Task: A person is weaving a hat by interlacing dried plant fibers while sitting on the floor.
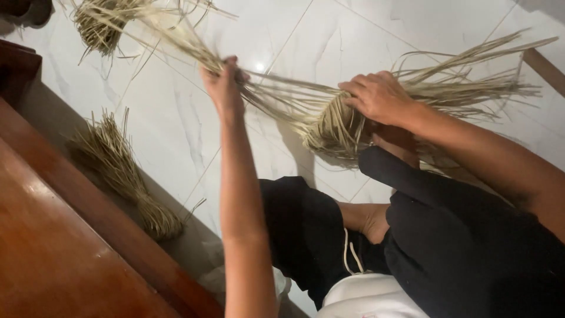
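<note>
The left hand [223,82] is raised at about 11 o'clock of the view, with the forearm running straight up from the bottom edge. Its fingers are clenched around a handful of long pale straw strands [176,35]. The strands pass through the fist and fan out beyond it toward 10 o'clock, and they are pulled taut between this hand and the straw bundle [329,126].

The right hand [376,97] lies at about 1 o'clock, palm down, fingers curled over the top of the straw bundle, pressing and gripping it. The bundle is a dense looped knot of the same pale fibre, located just right of the view's centre, resting on the person's bare foot [394,141] above the white marble-pattern floor tiles [176,129]. Loose ends of the bundle spray out toward 2 o'clock.

The person sits with legs folded in black trousers [465,247]; a white garment [365,297] shows at 6 o'clock.

A second straw sheaf [126,176] lies at 9 o'clock, against the edge of a reddish wooden surface [53,253]. A third clump of straw [97,26] lies at 11 o'clock, near the top edge.
</note>
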